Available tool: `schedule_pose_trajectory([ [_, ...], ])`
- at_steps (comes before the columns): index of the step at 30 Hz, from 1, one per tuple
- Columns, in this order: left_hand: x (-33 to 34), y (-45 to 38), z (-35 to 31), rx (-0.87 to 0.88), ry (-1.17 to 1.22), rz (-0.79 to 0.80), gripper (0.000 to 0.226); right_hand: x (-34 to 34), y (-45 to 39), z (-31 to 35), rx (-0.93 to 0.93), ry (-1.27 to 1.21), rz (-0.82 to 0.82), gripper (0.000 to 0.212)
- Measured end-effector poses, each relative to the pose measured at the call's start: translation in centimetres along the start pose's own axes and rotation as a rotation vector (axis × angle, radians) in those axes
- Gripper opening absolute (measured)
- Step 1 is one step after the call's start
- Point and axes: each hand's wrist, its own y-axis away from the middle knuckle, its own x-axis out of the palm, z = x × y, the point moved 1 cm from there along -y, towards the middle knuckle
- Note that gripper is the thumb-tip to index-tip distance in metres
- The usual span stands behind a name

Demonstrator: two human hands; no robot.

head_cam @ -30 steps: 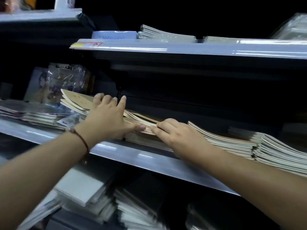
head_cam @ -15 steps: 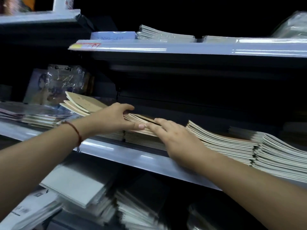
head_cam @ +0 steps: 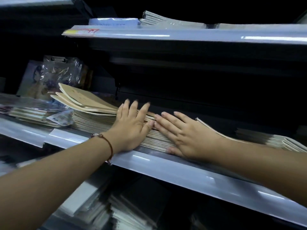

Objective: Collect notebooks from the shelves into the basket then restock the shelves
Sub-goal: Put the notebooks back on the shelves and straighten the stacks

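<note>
A stack of tan notebooks (head_cam: 93,118) lies on the middle shelf (head_cam: 191,173), its top few copies fanned out to the left. My left hand (head_cam: 132,127) lies flat against the stack's front and top with fingers straight. My right hand (head_cam: 184,135) lies flat beside it on the same stack, fingers spread, thumb down at the shelf's edge. Another pile of notebooks (head_cam: 282,141) lies to the right, partly hidden behind my right forearm. No basket is in view.
The upper shelf (head_cam: 182,34) holds wrapped notebooks (head_cam: 166,20) and overhangs my hands. Plastic-wrapped items (head_cam: 54,75) stand at the back left, flat packs (head_cam: 29,112) lie in front of them. The lower shelf holds blurred stacks of books (head_cam: 116,209).
Both hands went from fingering the top notebooks to lying flat on the stack. My left hand slid right and down toward the shelf edge; the view moved closer.
</note>
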Motion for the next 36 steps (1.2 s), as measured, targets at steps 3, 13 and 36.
schedule_pose_trajectory([
  [3,0.1,-0.3,-0.3,-0.038,0.051,0.03,0.073,0.2,0.0,0.2,0.018,-0.087,0.0,0.075],
  [13,-0.6,1.1,-1.2,-0.076,0.573,-0.108,0.092,-1.1,-0.6,1.5,0.274,-0.445,-0.132,0.059],
  [36,0.4,1.1,-0.7,0.113,0.08,0.003,0.065,-4.5,2.9,-2.9,0.419,-0.78,0.05,0.032],
])
